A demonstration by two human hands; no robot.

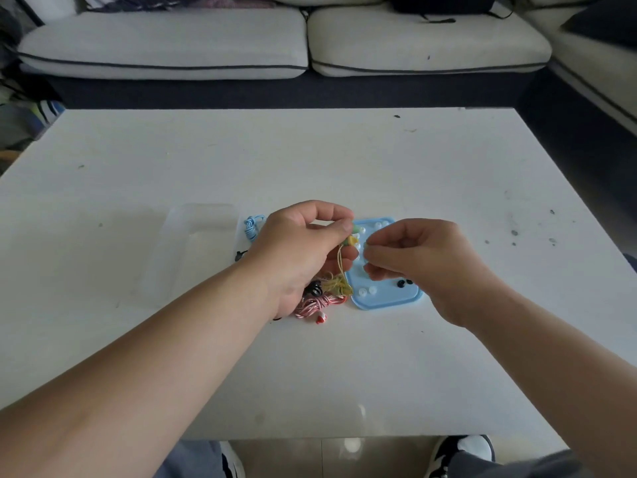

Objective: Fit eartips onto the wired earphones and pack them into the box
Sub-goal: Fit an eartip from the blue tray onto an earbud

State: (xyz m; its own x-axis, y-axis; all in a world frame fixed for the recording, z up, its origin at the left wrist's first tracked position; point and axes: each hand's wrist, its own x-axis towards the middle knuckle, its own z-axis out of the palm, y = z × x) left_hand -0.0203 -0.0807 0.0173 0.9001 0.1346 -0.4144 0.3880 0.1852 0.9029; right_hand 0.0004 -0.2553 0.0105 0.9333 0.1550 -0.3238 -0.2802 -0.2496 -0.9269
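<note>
Over the blue tray (389, 301), the left hand (303, 243) pinches a yellow earphone (352, 240). The right hand (424, 257) is beside it, fingertips together; I cannot tell if they hold anything. The clear box (193, 243) sits left of the tray.

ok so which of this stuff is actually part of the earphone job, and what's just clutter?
Part of the job: left hand pinching the yellow earphones; right hand; blue tray with white eartips and black eartips; red-and-white earphones; blue earphones; black earphones; clear box.
Just lying about: sofa; shoes.
</note>
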